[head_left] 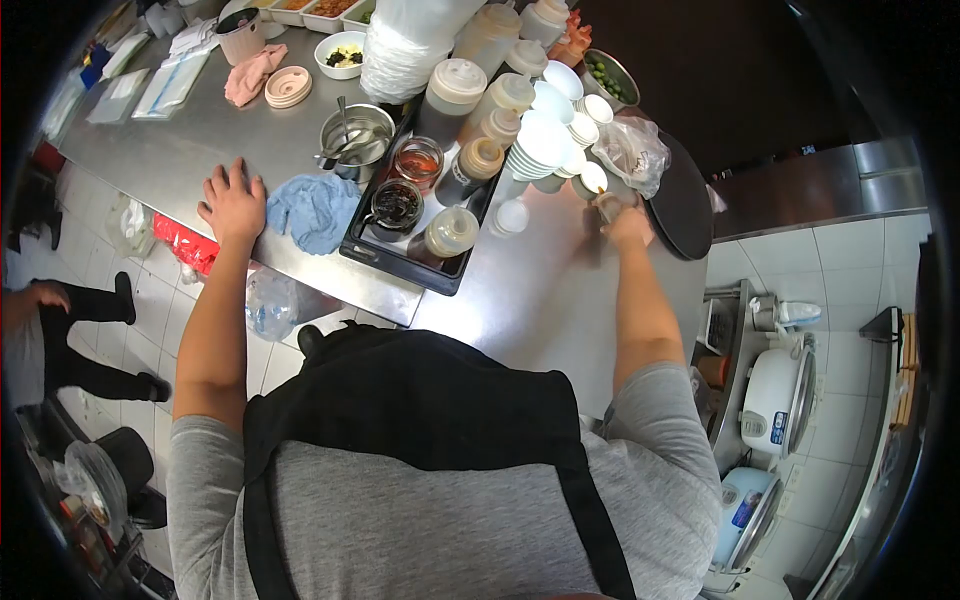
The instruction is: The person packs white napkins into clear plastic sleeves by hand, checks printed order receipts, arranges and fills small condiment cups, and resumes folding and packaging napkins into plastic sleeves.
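Observation:
On the steel counter (300,125) my left hand (234,205) lies flat, fingers spread, beside a crumpled blue cloth (315,212). My right hand (628,226) is closed at the counter's right side, around a small, brownish, see-through object (612,205) too blurred to name. Just beyond it are stacked white bowls (540,140) and small white cups (593,178). A black tray (400,262) between my hands bears squeeze bottles (450,232), a jar of red sauce (418,162) and a jar of dark sauce (397,204).
A metal pot (357,130) with utensils stands left of the tray. A round black tray (682,195) and a plastic bag (632,155) lie at the right. Rice cookers (775,400) stand on a lower right shelf. Another person (75,340) stands at the far left.

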